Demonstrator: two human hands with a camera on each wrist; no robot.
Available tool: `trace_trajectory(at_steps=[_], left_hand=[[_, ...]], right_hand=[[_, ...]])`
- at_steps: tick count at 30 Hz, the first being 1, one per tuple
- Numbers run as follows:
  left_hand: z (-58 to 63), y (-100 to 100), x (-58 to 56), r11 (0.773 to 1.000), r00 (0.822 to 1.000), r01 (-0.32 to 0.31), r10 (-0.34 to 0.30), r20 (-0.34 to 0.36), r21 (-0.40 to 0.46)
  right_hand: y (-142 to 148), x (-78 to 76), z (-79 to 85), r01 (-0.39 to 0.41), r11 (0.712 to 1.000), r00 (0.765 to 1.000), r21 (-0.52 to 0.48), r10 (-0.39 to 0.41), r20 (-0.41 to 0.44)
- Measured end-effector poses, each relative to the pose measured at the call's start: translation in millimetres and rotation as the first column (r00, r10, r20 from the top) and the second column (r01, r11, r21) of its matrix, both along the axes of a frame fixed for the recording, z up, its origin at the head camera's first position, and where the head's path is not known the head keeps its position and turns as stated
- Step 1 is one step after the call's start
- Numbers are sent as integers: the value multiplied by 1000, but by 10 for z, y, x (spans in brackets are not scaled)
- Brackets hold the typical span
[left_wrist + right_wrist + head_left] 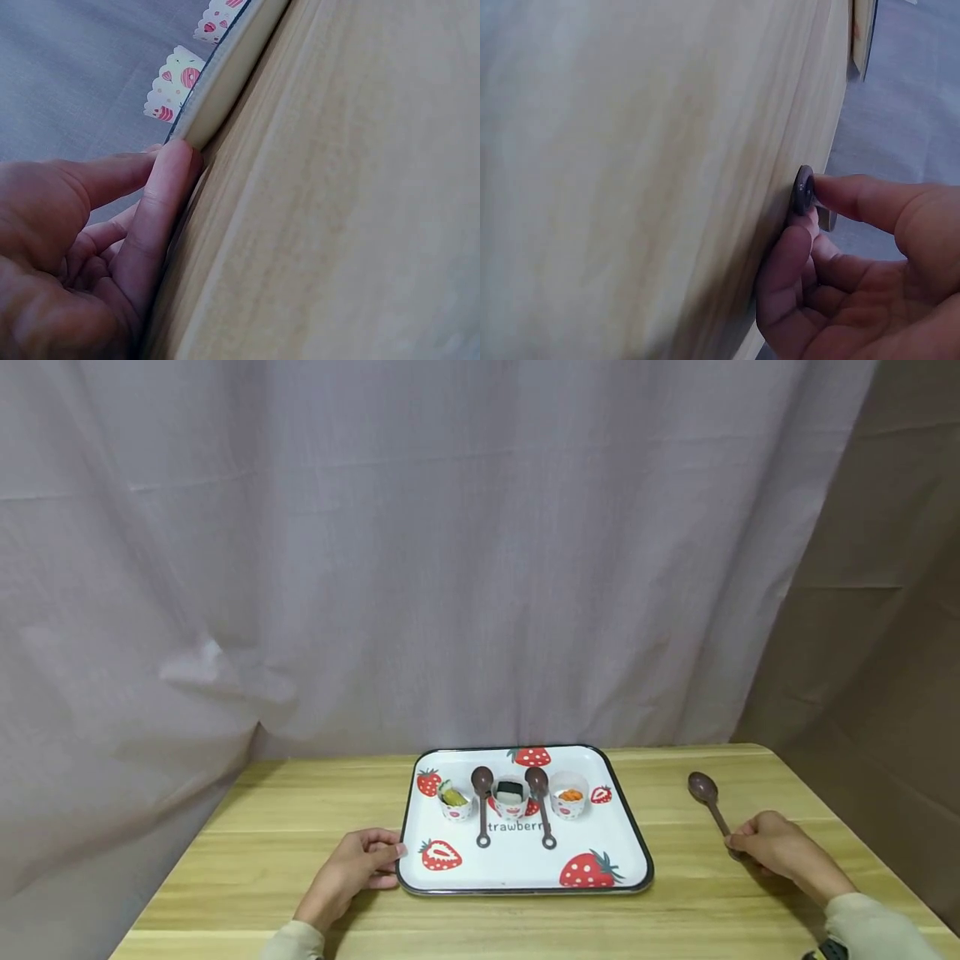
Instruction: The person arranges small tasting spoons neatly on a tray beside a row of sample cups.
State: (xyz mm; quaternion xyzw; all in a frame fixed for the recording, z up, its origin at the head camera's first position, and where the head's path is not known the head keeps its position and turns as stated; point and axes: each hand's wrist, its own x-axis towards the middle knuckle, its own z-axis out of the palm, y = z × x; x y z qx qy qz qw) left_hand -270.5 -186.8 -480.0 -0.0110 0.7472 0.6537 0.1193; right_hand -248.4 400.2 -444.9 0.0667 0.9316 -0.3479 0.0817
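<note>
A brown spoon is at the table's right side, its bowl pointing away. My right hand pinches the end of its handle between thumb and fingers; the ringed tip shows in the right wrist view. At the left edge of a white strawberry-print tray, my left hand grips the dark rim with thumb and fingers. On the tray stand a paper cup with green and yellow pieces, a cup with a black-and-white piece, and a cup with orange bits.
Two more brown spoons, a left one and a right one, lie on the tray on either side of the middle cup. A grey curtain hangs behind the wooden table, with a brownish cloth at the right.
</note>
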Motion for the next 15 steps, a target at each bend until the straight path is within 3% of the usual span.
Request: trace_trajectory(at_steps=[9,15], left_hand=[[-8,-2,-13,1000,1000,0,0,3,-20],[19,-6,-14,1000,1000,7,-7,-11,-14]], right_hand=[[46,66,-25,-76,994,997,-75,78,22],[91,26,5,-77,984,995,-158,86,53]])
